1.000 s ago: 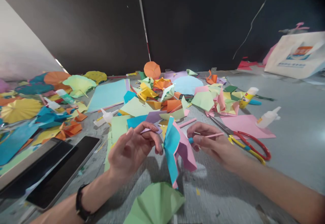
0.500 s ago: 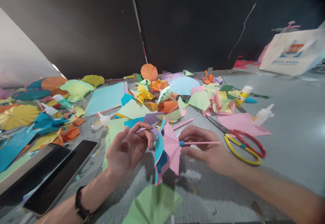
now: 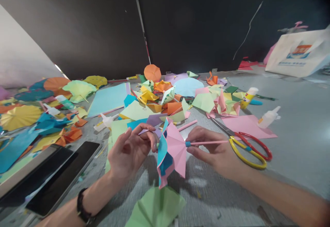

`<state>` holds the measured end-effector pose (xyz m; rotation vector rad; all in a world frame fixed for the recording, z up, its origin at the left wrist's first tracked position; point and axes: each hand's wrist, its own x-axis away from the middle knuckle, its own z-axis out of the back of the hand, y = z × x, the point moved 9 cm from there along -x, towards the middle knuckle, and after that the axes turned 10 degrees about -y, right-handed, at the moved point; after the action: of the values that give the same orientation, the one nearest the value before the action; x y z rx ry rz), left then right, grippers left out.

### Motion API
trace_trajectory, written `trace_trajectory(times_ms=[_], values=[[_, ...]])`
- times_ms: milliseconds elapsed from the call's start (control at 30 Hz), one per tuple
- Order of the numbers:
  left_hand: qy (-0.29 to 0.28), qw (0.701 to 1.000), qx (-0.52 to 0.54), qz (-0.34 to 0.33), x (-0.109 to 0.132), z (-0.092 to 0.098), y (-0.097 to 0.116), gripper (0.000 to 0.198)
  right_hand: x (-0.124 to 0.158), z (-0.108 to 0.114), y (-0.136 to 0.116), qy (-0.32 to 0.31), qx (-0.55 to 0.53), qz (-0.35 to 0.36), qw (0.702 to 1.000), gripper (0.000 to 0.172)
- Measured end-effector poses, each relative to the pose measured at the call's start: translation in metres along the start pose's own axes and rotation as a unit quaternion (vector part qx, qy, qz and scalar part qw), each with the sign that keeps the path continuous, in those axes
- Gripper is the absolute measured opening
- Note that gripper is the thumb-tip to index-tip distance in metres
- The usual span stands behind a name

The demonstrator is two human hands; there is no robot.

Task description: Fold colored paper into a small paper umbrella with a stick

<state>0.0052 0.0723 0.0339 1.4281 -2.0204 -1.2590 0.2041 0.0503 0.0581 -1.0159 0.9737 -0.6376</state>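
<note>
Left hand (image 3: 130,153): fingertips pressed together, pinching the end of the paper umbrella (image 3: 172,148).
Right hand (image 3: 213,147): thumb and fingers pinching its pink stick (image 3: 207,143).
Umbrella: pink and blue, held in the air between the hands.
Nearby: scissors (image 3: 249,148) lay just right of the right hand; a green paper fan (image 3: 154,206) lay below.

Left hand (image 3: 130,153) raised, palm turned inward, fingers curled, right hand (image 3: 212,148) pinching
</note>
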Motion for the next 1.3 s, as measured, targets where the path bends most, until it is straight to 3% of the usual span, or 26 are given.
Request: trace_trajectory(times_ms=[400, 600, 767, 867, 967, 1033, 1300], values=[[-0.005, 1.000, 0.012, -0.005, -0.002, 0.003, -0.002, 0.040, 0.000, -0.006, 0.011, -0.024, -0.015, -0.024, 0.999, 0.018], [-0.003, 1.000, 0.021, 0.000, 0.000, 0.006, -0.003, 0.041, 0.004, -0.008, 0.004, -0.046, 0.062, 0.014, 0.997, 0.010], [0.007, 1.000, 0.023, 0.003, 0.000, 0.007, -0.003, 0.039, 0.005, -0.006, 0.008, -0.017, 0.117, -0.004, 0.993, 0.006], [0.026, 1.000, 0.012, 0.002, 0.000, 0.010, -0.003, 0.039, 0.004, -0.004, 0.019, -0.021, 0.039, -0.050, 0.998, 0.022], [0.028, 1.000, -0.001, -0.005, 0.000, 0.010, -0.001, 0.041, 0.004, -0.009, 0.037, -0.087, -0.099, -0.117, 0.984, 0.052], [0.022, 0.999, -0.021, -0.010, 0.000, 0.009, 0.000, 0.043, 0.005, -0.014, 0.043, -0.149, -0.130, -0.146, 0.969, 0.064], [-0.023, 0.996, -0.087, -0.027, 0.001, 0.003, 0.002, 0.050, 0.021, -0.044, 0.048, -0.330, -0.131, -0.232, 0.905, 0.060]])
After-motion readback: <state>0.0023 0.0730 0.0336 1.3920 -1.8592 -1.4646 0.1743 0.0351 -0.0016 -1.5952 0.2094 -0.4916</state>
